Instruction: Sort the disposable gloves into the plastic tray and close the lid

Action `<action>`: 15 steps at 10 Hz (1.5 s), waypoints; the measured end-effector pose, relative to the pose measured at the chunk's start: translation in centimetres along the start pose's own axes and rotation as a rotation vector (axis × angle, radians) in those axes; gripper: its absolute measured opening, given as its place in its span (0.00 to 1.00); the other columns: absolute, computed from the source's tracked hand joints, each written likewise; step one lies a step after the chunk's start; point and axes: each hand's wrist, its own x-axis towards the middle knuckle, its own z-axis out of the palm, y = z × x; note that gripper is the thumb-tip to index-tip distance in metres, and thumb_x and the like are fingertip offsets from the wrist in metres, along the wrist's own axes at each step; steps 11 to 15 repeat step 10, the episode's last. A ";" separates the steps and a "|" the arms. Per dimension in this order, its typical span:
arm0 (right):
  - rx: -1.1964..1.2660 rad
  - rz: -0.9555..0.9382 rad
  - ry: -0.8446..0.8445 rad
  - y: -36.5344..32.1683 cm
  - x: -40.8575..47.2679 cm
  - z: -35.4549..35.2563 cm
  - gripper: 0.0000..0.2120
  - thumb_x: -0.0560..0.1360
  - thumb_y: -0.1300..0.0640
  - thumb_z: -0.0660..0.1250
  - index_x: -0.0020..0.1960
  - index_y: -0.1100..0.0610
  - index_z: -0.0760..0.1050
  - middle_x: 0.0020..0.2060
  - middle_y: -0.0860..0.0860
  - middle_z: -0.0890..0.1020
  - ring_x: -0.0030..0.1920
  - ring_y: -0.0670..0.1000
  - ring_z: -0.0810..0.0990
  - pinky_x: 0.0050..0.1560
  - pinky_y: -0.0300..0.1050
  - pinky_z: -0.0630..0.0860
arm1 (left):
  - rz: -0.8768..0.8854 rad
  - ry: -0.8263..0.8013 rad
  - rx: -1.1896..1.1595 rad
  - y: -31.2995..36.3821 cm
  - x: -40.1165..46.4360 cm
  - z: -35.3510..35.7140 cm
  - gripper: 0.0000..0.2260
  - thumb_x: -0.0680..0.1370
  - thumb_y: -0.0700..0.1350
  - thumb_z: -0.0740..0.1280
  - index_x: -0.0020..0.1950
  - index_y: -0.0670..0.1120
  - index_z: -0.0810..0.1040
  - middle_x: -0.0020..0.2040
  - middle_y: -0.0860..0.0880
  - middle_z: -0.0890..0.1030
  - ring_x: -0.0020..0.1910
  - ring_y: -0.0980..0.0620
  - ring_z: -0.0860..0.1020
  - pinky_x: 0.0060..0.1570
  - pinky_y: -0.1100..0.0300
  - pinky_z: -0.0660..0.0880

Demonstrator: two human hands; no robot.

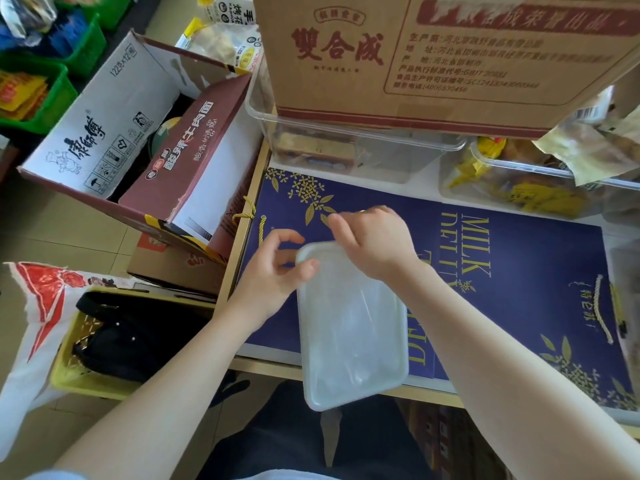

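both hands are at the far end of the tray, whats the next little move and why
Probably press down along the far rim. The lid already covers the plastic tray, with clear gloves faintly visible beneath. The left hand pinches the far left corner and the right hand rests on the far edge, so sealing there looks next.

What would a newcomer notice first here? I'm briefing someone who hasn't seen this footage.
Probably the two hands at the far end of a translucent plastic tray that juts over the table's near edge: the left hand pinches its far left corner, and the right hand rests on the far end. Next, the navy gift bag beneath, and the big cardboard box behind.
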 end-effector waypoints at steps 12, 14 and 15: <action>0.671 0.835 0.064 3.7 -4.6 2.7 0.21 0.78 0.54 0.62 0.69 0.52 0.64 0.57 0.46 0.76 0.48 0.48 0.78 0.38 0.43 0.74 | 0.140 0.422 0.672 -0.8 5.4 -2.4 0.19 0.77 0.39 0.63 0.68 0.41 0.69 0.63 0.42 0.72 0.63 0.44 0.69 0.64 0.52 0.65; 0.671 0.835 0.064 3.7 -4.6 2.7 0.21 0.78 0.54 0.62 0.69 0.52 0.64 0.57 0.46 0.76 0.48 0.48 0.78 0.38 0.43 0.74 | 0.140 0.422 0.672 -0.8 5.4 -2.4 0.19 0.77 0.39 0.63 0.68 0.41 0.69 0.63 0.42 0.72 0.63 0.44 0.69 0.64 0.52 0.65; 0.671 0.835 0.064 3.7 -4.6 2.7 0.21 0.78 0.54 0.62 0.69 0.52 0.64 0.57 0.46 0.76 0.48 0.48 0.78 0.38 0.43 0.74 | 0.140 0.422 0.672 -0.8 5.4 -2.4 0.19 0.77 0.39 0.63 0.68 0.41 0.69 0.63 0.42 0.72 0.63 0.44 0.69 0.64 0.52 0.65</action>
